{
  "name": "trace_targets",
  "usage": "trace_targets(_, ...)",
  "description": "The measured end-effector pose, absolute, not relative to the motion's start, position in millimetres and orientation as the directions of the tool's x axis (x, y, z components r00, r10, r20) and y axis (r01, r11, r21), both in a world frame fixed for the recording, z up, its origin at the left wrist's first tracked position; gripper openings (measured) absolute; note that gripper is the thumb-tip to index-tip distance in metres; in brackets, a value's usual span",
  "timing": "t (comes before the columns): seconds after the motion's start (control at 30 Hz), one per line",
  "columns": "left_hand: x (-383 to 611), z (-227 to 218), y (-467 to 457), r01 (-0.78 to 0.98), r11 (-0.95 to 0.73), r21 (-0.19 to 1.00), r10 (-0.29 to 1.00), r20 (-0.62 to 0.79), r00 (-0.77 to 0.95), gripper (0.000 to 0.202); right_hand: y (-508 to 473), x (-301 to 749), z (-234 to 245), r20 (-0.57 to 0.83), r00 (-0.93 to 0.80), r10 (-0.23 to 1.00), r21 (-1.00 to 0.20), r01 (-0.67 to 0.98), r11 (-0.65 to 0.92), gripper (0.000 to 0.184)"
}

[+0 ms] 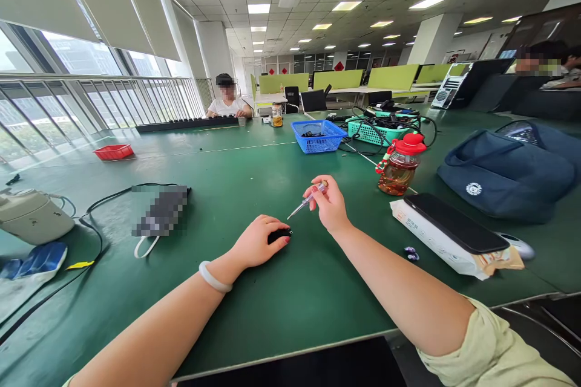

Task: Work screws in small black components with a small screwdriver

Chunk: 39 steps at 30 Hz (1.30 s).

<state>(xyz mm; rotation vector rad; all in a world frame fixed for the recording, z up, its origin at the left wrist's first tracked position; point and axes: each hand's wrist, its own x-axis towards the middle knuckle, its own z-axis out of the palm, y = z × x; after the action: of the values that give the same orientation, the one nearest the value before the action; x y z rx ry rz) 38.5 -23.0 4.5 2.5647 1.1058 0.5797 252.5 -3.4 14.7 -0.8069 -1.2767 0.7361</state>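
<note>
On the green tabletop my left hand is closed around a small black object, whose kind I cannot make out; part of it lies hidden under the fingers. A white bangle circles that wrist. My right hand grips a slim screwdriver with a clear handle, its thin shaft slanting down to the left. The tip is close to the right end of the black object, and I cannot tell whether they touch.
A blue basket and a teal basket with cables stand ahead. To the right are a red-lidded bottle, a phone on a tissue pack, and a navy bag. A red tray lies left. A person sits across.
</note>
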Motion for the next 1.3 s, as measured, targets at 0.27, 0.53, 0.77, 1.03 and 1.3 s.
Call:
trace_targets(0.27, 47, 8, -42, 0.680, -0.672, 0.294, 0.741, 0.267, 0.616, 0.026, -3, 258, 10, 0.500, 0.186, 0.846, -0.863, 0.025, 0.505, 0.025)
trace_targets(0.53, -29, 13, -104, 0.779, -0.571, 0.260, 0.820, 0.217, 0.529, 0.023, -6, 257, 13, 0.478, 0.204, 0.854, -0.875, 0.022, 0.484, 0.024)
trace_targets(0.77, -161, 7, -129, 0.936, -0.311, 0.164, 0.926, 0.274, 0.260, 0.033, -9, 251, 12, 0.476, 0.189, 0.859, -0.877, 0.021, 0.481, 0.022)
trace_targets(1.03, -242, 15, -118, 0.982, -0.145, 0.117, 0.955, 0.277, 0.108, 0.035, -17, 246, 12, 0.546, 0.115, 0.830, -0.835, 0.152, 0.529, 0.019)
trace_targets(1.3, -243, 17, -95, 0.988, -0.156, 0.002, 0.955, 0.256, 0.151, 0.045, -27, 241, 18, 0.636, -0.053, 0.770, -0.687, 0.414, 0.597, 0.016)
